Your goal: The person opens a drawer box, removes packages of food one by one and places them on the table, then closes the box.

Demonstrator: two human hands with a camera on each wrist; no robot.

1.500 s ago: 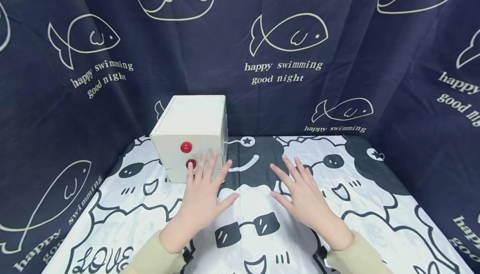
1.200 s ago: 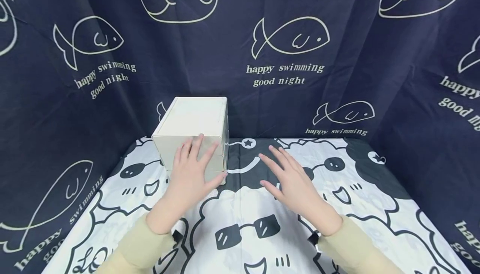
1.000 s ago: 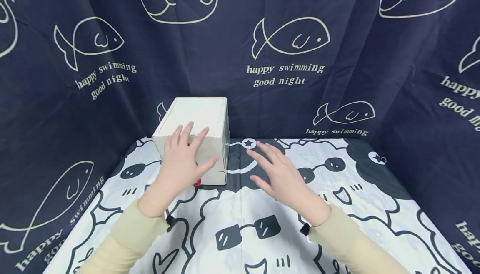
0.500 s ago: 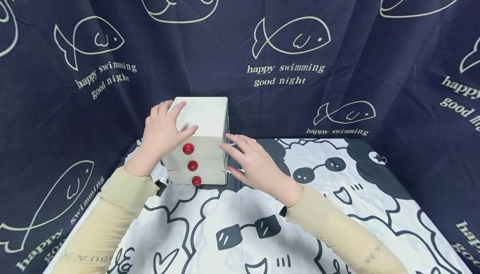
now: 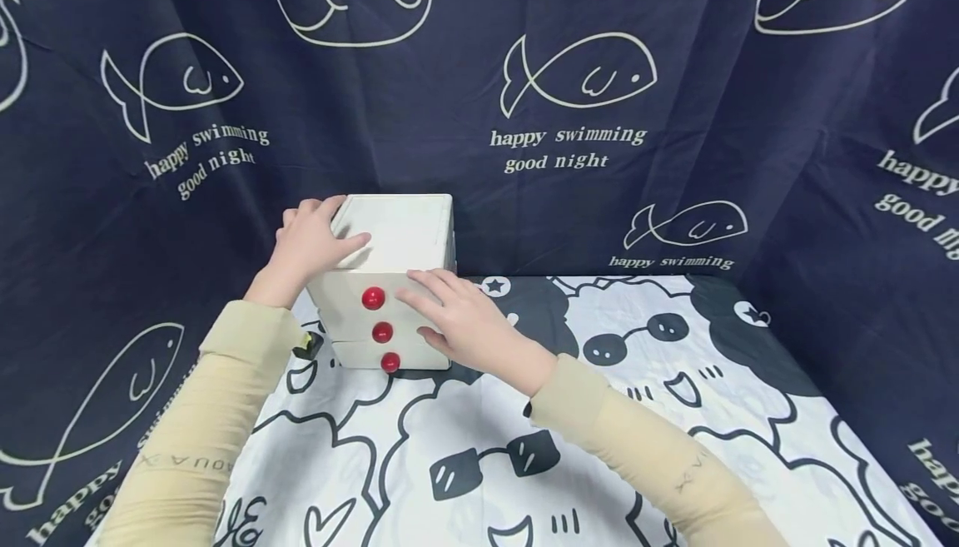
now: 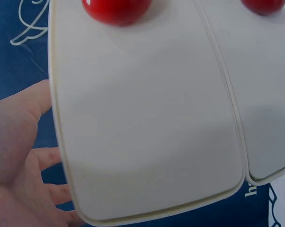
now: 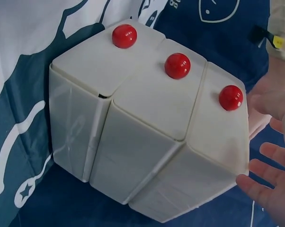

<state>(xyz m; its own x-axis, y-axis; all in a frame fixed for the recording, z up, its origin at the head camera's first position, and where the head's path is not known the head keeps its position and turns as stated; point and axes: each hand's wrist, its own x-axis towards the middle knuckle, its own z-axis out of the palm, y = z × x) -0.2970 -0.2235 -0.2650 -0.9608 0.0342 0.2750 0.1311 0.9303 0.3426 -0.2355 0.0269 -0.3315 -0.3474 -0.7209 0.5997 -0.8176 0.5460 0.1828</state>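
Observation:
A white box of three stacked drawers (image 5: 399, 231) stands left of centre, each drawer front bearing one round red knob, top (image 5: 373, 298), middle (image 5: 383, 332) and bottom (image 5: 390, 362). All three drawers look pushed in. My left hand (image 5: 305, 237) is at the box's upper left edge, thumb over the top; in the left wrist view its fingers (image 6: 50, 158) lie beyond the top drawer front (image 6: 147, 109). My right hand (image 5: 468, 318) hovers by the upper right of the front, fingers loosely extended, holding nothing. In the right wrist view its fingertips (image 7: 249, 182) overlap the box's top edge.
A white cloth with black sheep drawings (image 5: 494, 439) covers the table. Dark blue curtains (image 5: 569, 197) with fish prints hang behind and on both sides, close behind the box. Both beige sleeves (image 5: 187, 439) reach across the front of the table.
My left hand has gone from in front of the drawers up and left to the box's upper left edge. My right hand has moved left to the box's right front. The box stays put.

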